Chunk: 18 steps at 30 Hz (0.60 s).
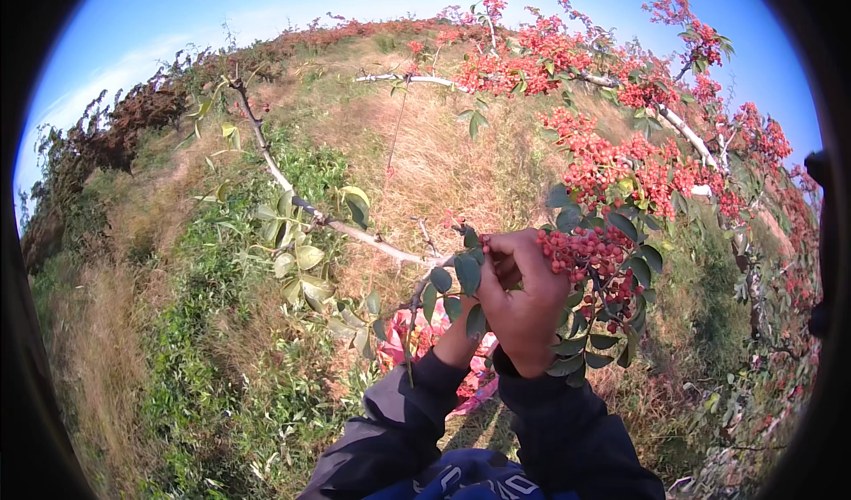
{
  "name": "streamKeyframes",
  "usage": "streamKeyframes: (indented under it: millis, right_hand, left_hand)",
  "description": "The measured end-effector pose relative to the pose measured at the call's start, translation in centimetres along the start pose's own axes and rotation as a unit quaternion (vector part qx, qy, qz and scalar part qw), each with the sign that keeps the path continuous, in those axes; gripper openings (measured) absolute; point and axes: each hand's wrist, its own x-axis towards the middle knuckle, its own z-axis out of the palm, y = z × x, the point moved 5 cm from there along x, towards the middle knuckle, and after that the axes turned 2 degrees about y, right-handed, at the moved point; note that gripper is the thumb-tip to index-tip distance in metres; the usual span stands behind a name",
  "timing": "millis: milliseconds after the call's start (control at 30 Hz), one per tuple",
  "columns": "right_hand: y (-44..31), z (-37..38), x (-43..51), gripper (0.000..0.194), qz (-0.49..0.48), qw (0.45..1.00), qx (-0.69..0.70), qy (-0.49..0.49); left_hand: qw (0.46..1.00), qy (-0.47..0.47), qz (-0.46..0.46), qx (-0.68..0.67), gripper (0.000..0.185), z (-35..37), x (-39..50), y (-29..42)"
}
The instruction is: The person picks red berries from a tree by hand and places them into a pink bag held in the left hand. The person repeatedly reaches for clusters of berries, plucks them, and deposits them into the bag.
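My right hand (528,290) is raised among the twigs, its thumb and fingertips pinched around a small bit of red berries (486,243). Just right of its knuckles hangs a dense cluster of red Sichuan pepper berries (588,254) among dark green leaves (639,270). Most of my left hand (459,340) is hidden behind leaves and the right hand; its wrist shows, its grip does not. In front of the left wrist droop green leaves (467,272) from a thorny grey branch (362,235). Below the hands sits a pink plastic bag (475,403) with red berries in it.
The bare-ended branch (266,147) curves up to the left. A pale branch (688,131) laden with berry clusters (598,161) arches across the upper right. Green weeds (193,367) and dry grass (459,161) cover the ground. Rows of berry trees (143,111) stand beyond.
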Motion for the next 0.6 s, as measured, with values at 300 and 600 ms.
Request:
streamKeyframes:
  millis: [300,600]
  right_hand:
    - [-0.1,-0.1,-1.5,0.011,0.043,0.998,0.039,0.01]
    - [-0.5,-0.8,-3.0,0.016,0.063,0.985,0.159,0.038]
  left_hand:
    - [0.999,-0.032,0.014,0.017,0.016,0.8,1.1,0.9]
    - [0.986,-0.112,0.094,0.083,0.009,5.9,3.4,1.9]
